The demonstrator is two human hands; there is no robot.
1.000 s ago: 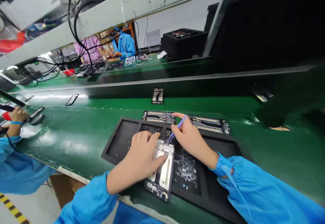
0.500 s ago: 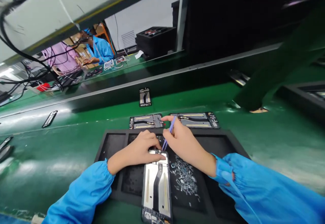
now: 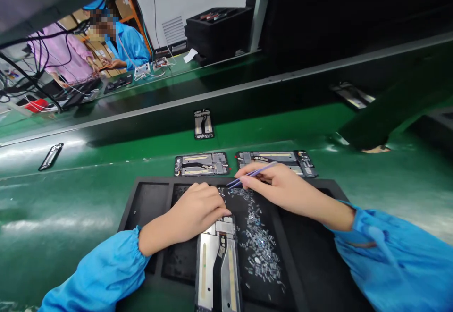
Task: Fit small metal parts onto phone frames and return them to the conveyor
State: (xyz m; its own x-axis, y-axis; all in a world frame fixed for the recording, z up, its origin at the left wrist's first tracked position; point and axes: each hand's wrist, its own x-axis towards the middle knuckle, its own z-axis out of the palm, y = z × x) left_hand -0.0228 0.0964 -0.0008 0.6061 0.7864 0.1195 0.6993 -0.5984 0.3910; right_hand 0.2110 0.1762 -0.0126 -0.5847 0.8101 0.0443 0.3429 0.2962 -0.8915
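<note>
My left hand [image 3: 198,210] is closed over the top end of an opened phone frame [image 3: 208,265], thumb lying across its upper edge. The frame has a silver back and a dark ribbon cable down its middle. Pinched in my right hand [image 3: 279,184] is a pair of purple tweezers [image 3: 253,172], their tips pointing left, just above the phone's top end. Under the tips and along the right of the phone, many tiny loose parts [image 3: 262,246] lie scattered in a compartment of the black tray [image 3: 300,265].
Two phone frames lie behind the tray, a left one [image 3: 201,164] and a right one [image 3: 276,157]. Another frame [image 3: 204,124] lies farther back, one [image 3: 51,156] far left. A dark post [image 3: 382,128] stands at right. Across the bench are co-workers [image 3: 123,43] and a black box stack [image 3: 219,33].
My right hand has moved right, and the tweezers have swung from steep to nearly flat, their tips now above the loose parts. My left hand stays on the phone frame. The view has shifted.
</note>
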